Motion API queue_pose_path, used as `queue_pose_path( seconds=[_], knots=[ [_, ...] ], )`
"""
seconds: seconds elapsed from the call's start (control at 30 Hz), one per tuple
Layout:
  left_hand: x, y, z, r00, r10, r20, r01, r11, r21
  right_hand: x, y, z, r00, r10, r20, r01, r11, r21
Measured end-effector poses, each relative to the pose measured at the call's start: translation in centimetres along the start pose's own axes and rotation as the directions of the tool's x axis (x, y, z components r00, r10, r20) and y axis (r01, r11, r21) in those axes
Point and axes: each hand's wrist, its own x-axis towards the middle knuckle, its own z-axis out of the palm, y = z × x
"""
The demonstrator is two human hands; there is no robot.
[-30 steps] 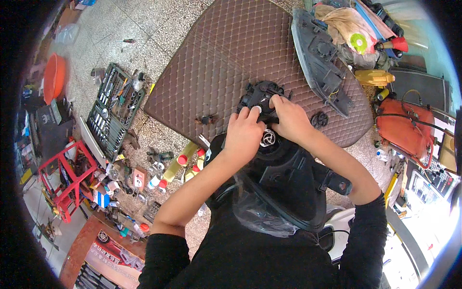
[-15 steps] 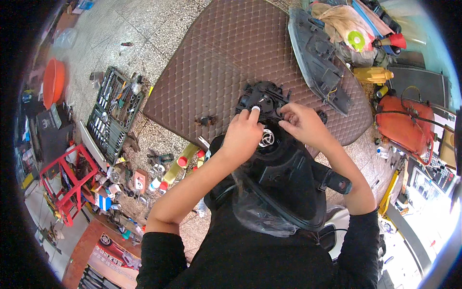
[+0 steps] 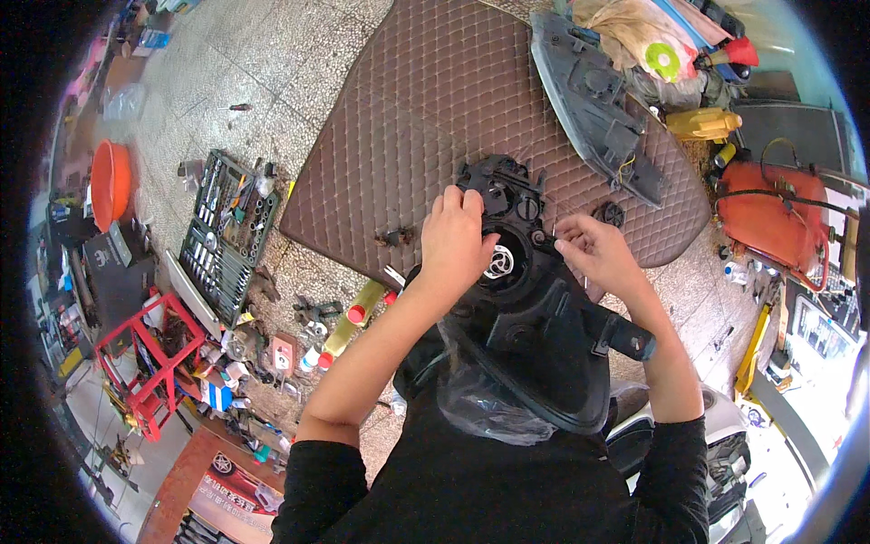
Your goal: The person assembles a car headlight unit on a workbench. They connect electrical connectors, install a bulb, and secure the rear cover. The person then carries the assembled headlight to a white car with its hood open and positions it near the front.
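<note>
A large black headlight housing point(image 3: 544, 354) lies on my lap, its back facing up and clear plastic film hanging from its near edge. My left hand point(image 3: 458, 240) grips the housing's upper back, fingers spread beside a round grey fan-like cap point(image 3: 498, 263). My right hand point(image 3: 594, 254) is at the housing's right side, its fingertips pinched on a small fitting there; what lies between them is too small to tell. A second dark headlight point(image 3: 598, 109) rests on the brown quilted mat point(image 3: 408, 118) beyond.
An open socket and tool tray point(image 3: 227, 236) lies on the stone floor to the left, with spray cans point(image 3: 358, 317) and small parts nearby. There are an orange basin point(image 3: 111, 181), a red stand point(image 3: 145, 363), a red bag point(image 3: 770, 213) and a yellow bottle point(image 3: 702, 122).
My right hand has slid from the top of the housing down to its right side. My left hand has stayed on the housing's back, shifting only slightly.
</note>
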Motion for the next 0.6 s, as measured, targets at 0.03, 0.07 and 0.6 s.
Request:
queue_pose_path(
  seconds=[0.03, 0.07, 0.6],
  knots=[
    [0.1, 0.1, 0.0, 1.000, -0.016, 0.005, 0.016, 1.000, 0.014, -0.1, 0.1, 0.0, 1.000, -0.002, -0.011, 0.002, 1.000, -0.006],
    [0.2, 0.2, 0.0, 0.999, -0.026, 0.022, 0.026, 0.999, 0.027, -0.2, 0.2, 0.0, 1.000, -0.005, -0.016, 0.006, 1.000, 0.004],
    [-4.3, -1.2, -3.0, 0.931, 0.355, 0.091, -0.353, 0.935, -0.038, -2.1, 1.5, -0.2, 0.997, 0.009, -0.075, 0.000, 0.994, 0.114]
  ],
)
